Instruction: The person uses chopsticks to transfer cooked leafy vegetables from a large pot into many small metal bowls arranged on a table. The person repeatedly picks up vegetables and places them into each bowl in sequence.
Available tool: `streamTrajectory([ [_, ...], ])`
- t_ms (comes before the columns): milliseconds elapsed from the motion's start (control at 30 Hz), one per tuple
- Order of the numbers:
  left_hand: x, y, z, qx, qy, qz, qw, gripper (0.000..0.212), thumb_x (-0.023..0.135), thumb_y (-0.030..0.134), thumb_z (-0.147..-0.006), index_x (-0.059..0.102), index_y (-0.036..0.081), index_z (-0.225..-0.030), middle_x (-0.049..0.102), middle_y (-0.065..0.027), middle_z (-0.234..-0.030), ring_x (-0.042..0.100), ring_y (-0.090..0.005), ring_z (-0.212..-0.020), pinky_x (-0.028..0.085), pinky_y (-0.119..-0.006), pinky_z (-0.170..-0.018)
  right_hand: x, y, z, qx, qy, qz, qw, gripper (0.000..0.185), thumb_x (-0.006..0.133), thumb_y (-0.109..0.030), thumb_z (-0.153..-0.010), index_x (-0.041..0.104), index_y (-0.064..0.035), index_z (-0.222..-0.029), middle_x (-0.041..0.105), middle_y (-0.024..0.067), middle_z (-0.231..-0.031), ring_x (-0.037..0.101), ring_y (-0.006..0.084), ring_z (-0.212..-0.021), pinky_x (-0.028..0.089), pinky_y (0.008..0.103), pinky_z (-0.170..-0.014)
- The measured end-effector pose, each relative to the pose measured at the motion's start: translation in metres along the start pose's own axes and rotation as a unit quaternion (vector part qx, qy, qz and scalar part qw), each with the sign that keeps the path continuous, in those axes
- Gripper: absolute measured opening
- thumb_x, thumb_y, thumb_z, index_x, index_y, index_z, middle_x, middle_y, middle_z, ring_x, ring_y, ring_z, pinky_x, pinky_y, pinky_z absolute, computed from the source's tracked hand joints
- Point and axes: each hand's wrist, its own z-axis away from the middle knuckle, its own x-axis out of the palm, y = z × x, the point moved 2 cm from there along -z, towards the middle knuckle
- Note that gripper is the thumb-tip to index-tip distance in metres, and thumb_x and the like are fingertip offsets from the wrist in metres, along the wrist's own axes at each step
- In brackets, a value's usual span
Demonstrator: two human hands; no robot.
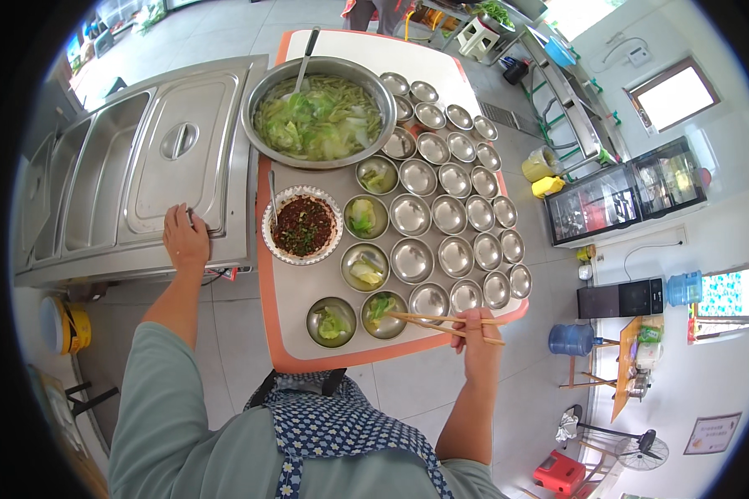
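Observation:
My right hand (pixel 474 340) holds a pair of wooden chopsticks (pixel 440 319); their tips are at the greens in a small metal bowl (pixel 384 332) near the table's front edge. My left hand (pixel 186 240) rests on the steel counter's front edge, by a rectangular lid (pixel 181 181); whether it holds anything is unclear. Several bowls, such as the one at the front left (pixel 332 337), hold leafy greens. Empty metal bowls (pixel 412 261) stand in rows to the right. A large metal basin (pixel 381 140) holds vegetables in broth with a ladle (pixel 306 59). A patterned bowl (pixel 268 246) holds red chili sauce and a spoon.
Left of the table (pixel 299 358) stands a steel food warmer with open wells (pixel 106 181). A person's legs (pixel 377 12) are beyond the far edge. At the right are a glass-door fridge (pixel 593 212), a blue water bottle (pixel 571 340) and a yellow jug (pixel 547 186) on the floor.

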Motion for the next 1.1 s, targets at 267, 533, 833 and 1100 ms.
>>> streamTrajectory([
  [267, 0.0, 0.005, -0.002, 0.017, 0.026, 0.026, 0.999, 0.036, 0.053, 0.019, -0.089, 0.052, 0.005, -0.122, 0.048, -0.015, -0.128, 0.044, -0.033, -0.124, 0.036, -0.045, -0.101, -0.007, -0.051, -0.038, -0.104, 0.029, -0.133, 0.985, 0.024, 0.052, -0.026, -0.098, 0.055, -0.0033, -0.092, 0.055, 0.005, -0.073, 0.052, 0.0099, -0.054, 0.04, 0.0233, -0.044],
  [533, -0.008, 0.0, -0.002, -0.005, 0.019, 0.015, 1.0, 0.035, 0.053, 0.019, -0.088, 0.051, 0.006, -0.121, 0.048, -0.0143, -0.128, 0.043, -0.0328, -0.125, 0.035, -0.045, -0.102, 0.151, -0.101, -0.174, -0.186, -0.039, -0.144, 0.971, 0.024, 0.046, -0.025, -0.101, 0.055, -0.003, -0.098, 0.055, 0.0059, -0.079, 0.053, 0.0093, -0.052, 0.044, 0.0226, -0.043],
  [833, -0.011, 0.012, -0.008, -0.003, 0.007, 0.05, 0.999, 0.034, 0.052, 0.018, -0.089, 0.052, 0.005, -0.121, 0.048, -0.0143, -0.128, 0.042, -0.0336, -0.126, 0.034, -0.046, -0.103, 0.296, -0.04, -0.268, -0.13, -0.039, -0.141, 0.981, 0.026, 0.047, -0.027, -0.1, 0.053, -0.0033, -0.091, 0.055, 0.0069, -0.066, 0.054, 0.0137, -0.046, 0.045, 0.0254, -0.04],
  [1100, -0.012, 0.005, -0.004, -0.026, -0.011, 0.036, 0.999, 0.035, 0.052, 0.018, -0.089, 0.051, 0.006, -0.122, 0.046, -0.0132, -0.13, 0.039, -0.032, -0.129, 0.031, -0.045, -0.106, 0.267, -0.03, -0.27, -0.041, 0.016, -0.316, 0.948, 0.024, 0.05, -0.026, -0.098, 0.056, -0.0037, -0.092, 0.061, 0.0081, -0.071, 0.057, 0.0147, -0.049, 0.049, 0.0247, -0.043],
])
